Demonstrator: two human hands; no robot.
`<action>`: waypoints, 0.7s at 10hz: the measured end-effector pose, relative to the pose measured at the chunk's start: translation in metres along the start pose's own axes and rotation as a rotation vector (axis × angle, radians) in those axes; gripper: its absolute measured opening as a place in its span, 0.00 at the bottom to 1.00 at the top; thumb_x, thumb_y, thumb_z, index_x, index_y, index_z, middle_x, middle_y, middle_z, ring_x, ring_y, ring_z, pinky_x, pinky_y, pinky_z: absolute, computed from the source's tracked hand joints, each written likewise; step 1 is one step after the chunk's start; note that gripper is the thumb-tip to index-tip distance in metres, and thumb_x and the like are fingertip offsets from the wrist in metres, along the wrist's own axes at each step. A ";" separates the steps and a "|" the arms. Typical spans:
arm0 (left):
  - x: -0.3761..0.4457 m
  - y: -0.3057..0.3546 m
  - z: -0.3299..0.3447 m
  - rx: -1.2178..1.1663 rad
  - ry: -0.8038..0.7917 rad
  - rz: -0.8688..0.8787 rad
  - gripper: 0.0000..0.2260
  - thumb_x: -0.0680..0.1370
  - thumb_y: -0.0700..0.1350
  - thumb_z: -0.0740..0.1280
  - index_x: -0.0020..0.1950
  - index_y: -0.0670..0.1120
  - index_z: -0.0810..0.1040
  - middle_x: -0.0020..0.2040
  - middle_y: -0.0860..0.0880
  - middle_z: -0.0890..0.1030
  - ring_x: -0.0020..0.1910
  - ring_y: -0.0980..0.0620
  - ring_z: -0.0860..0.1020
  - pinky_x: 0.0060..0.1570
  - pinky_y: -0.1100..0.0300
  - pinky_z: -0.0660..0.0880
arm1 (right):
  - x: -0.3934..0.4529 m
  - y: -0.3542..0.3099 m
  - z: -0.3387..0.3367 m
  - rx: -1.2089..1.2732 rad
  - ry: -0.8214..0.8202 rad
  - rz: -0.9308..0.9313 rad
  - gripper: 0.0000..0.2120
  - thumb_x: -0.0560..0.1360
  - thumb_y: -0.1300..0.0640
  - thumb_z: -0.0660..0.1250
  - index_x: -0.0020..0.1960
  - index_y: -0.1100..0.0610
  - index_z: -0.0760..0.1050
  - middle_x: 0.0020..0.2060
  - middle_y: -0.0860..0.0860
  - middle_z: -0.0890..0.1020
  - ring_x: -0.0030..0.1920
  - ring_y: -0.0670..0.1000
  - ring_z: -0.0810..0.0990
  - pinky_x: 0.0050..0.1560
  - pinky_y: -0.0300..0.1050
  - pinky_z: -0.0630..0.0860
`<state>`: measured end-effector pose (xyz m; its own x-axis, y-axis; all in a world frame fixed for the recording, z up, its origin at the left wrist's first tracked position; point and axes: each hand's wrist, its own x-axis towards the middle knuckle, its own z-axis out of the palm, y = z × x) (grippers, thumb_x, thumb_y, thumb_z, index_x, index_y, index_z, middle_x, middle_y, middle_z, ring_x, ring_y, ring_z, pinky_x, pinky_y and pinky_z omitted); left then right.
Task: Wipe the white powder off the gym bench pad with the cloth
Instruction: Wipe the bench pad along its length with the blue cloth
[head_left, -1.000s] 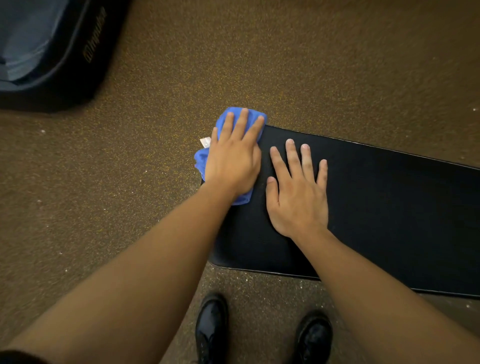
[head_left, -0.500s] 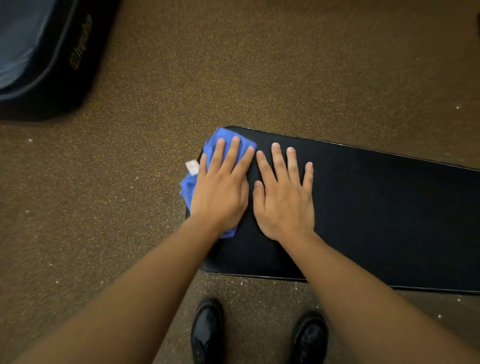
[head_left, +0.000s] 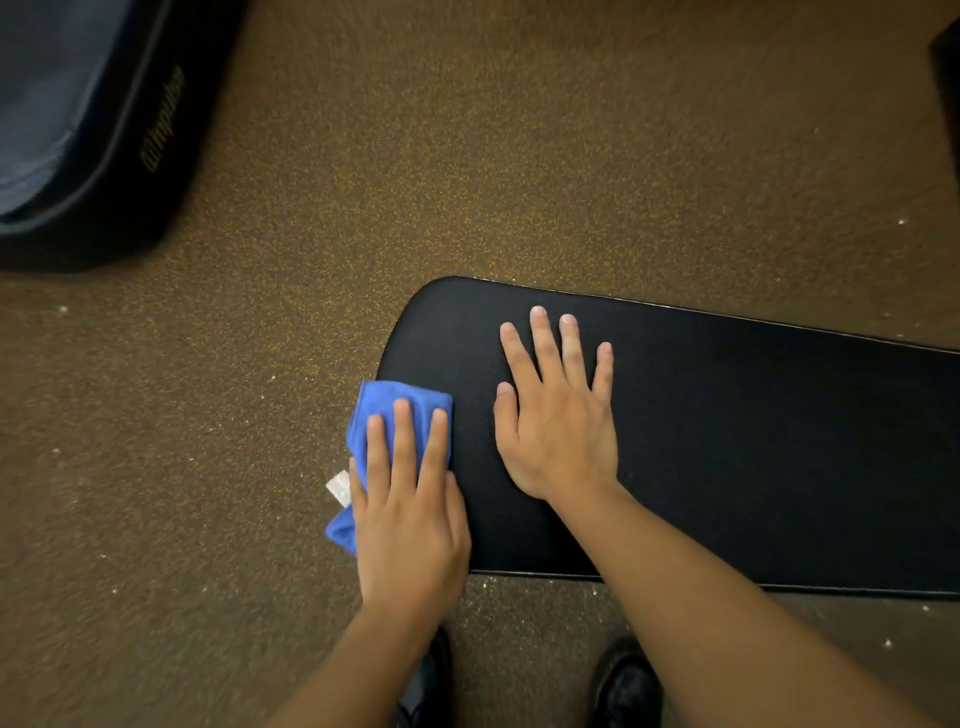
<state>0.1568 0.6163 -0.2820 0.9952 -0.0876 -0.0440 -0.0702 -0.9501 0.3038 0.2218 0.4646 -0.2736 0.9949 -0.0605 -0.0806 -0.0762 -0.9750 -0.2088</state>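
Blue cloth (head_left: 400, 402) under left hand (head_left: 410, 525)

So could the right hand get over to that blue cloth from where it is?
Probably yes. The right hand lies flat on the bench pad, beside the blue cloth, with only bare pad between them. But the left hand covers most of the cloth, leaving mainly its far edge free.

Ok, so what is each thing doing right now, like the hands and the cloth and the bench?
left hand: flat, fingers straight, pressing the blue cloth at the pad's near left end.
right hand: flat, fingers spread, resting on the bare pad.
blue cloth: bunched under the left hand, partly hanging past the pad's edge.
bench pad: black, no white powder visible on top.
floor: dotted with white specks.
shoes: black, standing by the bench.
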 end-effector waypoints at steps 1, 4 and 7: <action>0.028 0.001 -0.003 0.018 -0.024 0.067 0.25 0.80 0.48 0.51 0.78 0.49 0.62 0.79 0.44 0.60 0.79 0.41 0.53 0.73 0.39 0.56 | 0.000 0.000 0.000 0.000 -0.001 0.002 0.27 0.80 0.47 0.47 0.78 0.50 0.53 0.78 0.53 0.54 0.78 0.57 0.48 0.74 0.66 0.48; 0.147 -0.004 -0.015 -0.022 -0.112 0.165 0.30 0.77 0.53 0.42 0.79 0.48 0.59 0.80 0.43 0.57 0.78 0.40 0.54 0.73 0.41 0.57 | -0.001 0.000 0.003 -0.010 0.014 -0.008 0.27 0.80 0.47 0.47 0.78 0.49 0.52 0.78 0.53 0.53 0.78 0.57 0.48 0.74 0.65 0.47; 0.008 -0.011 -0.004 0.044 -0.029 0.066 0.24 0.82 0.49 0.50 0.78 0.47 0.60 0.79 0.43 0.59 0.79 0.41 0.52 0.73 0.39 0.55 | -0.001 0.000 0.002 -0.011 0.021 -0.004 0.27 0.80 0.47 0.47 0.78 0.50 0.53 0.78 0.53 0.54 0.78 0.57 0.48 0.74 0.65 0.48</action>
<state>0.1656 0.6272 -0.2820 0.9859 -0.1585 -0.0532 -0.1390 -0.9541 0.2652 0.2203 0.4654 -0.2748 0.9963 -0.0614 -0.0595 -0.0720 -0.9775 -0.1982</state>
